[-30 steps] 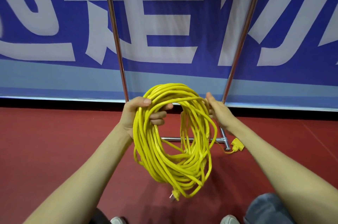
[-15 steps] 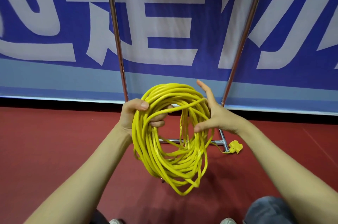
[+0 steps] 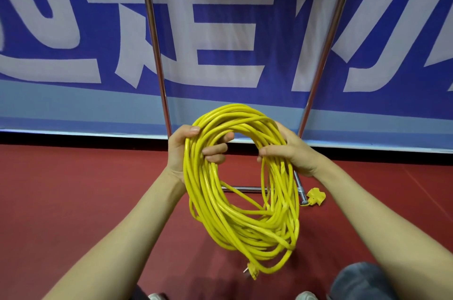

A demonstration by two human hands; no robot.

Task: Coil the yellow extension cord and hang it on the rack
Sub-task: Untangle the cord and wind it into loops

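Both left hand (image 3: 180,152) and right hand (image 3: 293,154) grip coiled yellow extension cord (image 3: 235,221); socket end (image 3: 316,196) on floor (image 3: 73,201); hanging on rack (image 3: 157,54) not yet done.

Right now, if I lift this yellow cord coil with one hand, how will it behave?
Likely floppy: the yellow cord coil sags below the hands in uneven loops. May unravel; nothing visibly binds it and the plug end dangles. Probably hefty: left hand and right hand both grip it.

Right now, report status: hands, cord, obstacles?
Left hand grips coiled yellow extension cord, right hand too. Not hung. Yellow socket end on floor beside chrome rack foot.
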